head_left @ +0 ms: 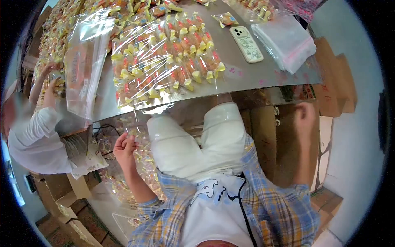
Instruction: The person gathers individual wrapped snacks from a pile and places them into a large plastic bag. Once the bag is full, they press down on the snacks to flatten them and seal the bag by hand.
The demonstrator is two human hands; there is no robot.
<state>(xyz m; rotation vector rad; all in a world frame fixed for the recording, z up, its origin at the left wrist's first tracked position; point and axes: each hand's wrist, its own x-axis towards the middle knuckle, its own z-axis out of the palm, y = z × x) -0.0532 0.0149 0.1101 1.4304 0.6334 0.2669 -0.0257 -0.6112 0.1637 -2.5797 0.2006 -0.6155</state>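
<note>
A large clear plastic bag point(164, 61) lies on the metal table, full of small wrapped snacks in neat rows with yellow twisted ends and red print. Its loose end hangs past the table's front edge over my lap. At that loose end, on the left, my left hand point(125, 146) pinches the film between thumb and fingers. My right hand point(305, 117) is off to the right, below the table edge and away from the bag. Motion smears its fingers, which look curled.
A phone point(246, 44) and a stack of clear bags point(284, 43) lie right of the filled bag. More flat bags point(84, 66) lie left. Loose wrapped snacks point(158, 10) heap behind. A co-worker point(35, 131) handles snacks at far left. Cardboard boxes point(263, 136) stand underneath.
</note>
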